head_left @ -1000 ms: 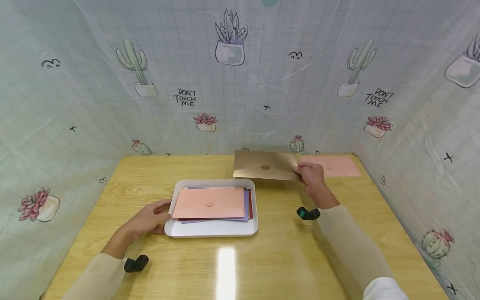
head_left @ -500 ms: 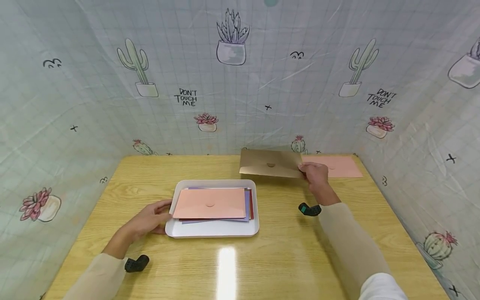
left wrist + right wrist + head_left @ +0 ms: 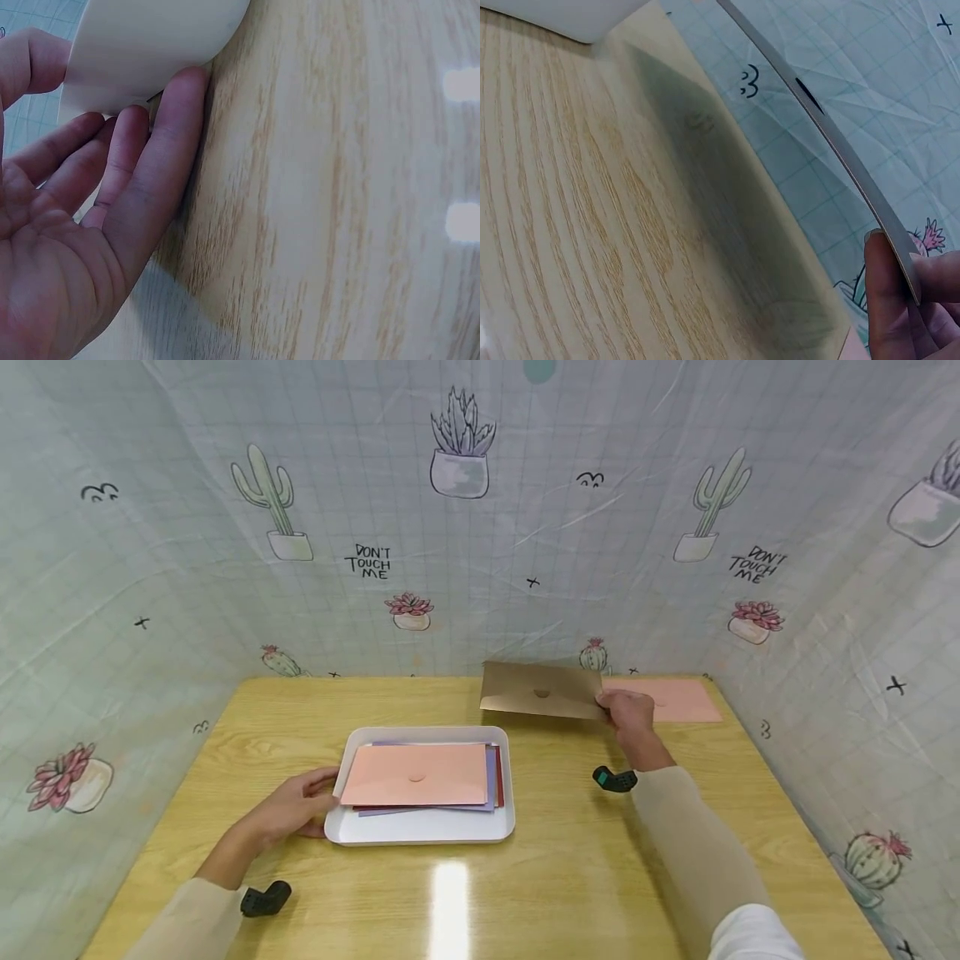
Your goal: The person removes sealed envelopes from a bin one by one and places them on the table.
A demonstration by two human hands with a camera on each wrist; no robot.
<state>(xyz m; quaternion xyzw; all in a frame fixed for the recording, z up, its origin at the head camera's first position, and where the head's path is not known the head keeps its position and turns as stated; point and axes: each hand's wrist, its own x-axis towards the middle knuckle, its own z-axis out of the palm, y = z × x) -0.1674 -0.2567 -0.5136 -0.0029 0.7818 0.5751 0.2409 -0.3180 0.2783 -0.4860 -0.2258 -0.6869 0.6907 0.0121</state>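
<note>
My right hand [image 3: 630,712] pinches the right end of a bronze-brown envelope [image 3: 540,690], thumb on one face and fingers on the other. In the right wrist view the envelope [image 3: 836,154] appears nearly edge-on, raised above the table with its shadow beneath. My left hand [image 3: 296,806] grips the left side of a white tray [image 3: 420,832]. In the left wrist view, my thumb reaches over the rim of the tray [image 3: 150,52] while the fingertips press its outer wall. Inside the tray, a pink envelope [image 3: 416,775] lies on top of purple and dark red ones [image 3: 491,777].
Another pink envelope [image 3: 686,700] lies flat at the table's back right corner, partly behind my right hand. A patterned cloth [image 3: 480,543] stands behind and beside the wooden table [image 3: 540,877]. Dark wrist devices [image 3: 615,779] sit at both sleeves.
My right hand has carried the brown envelope slightly to the right, then held it nearly still. The left hand and tray have kept their place; the head view has shifted a little.
</note>
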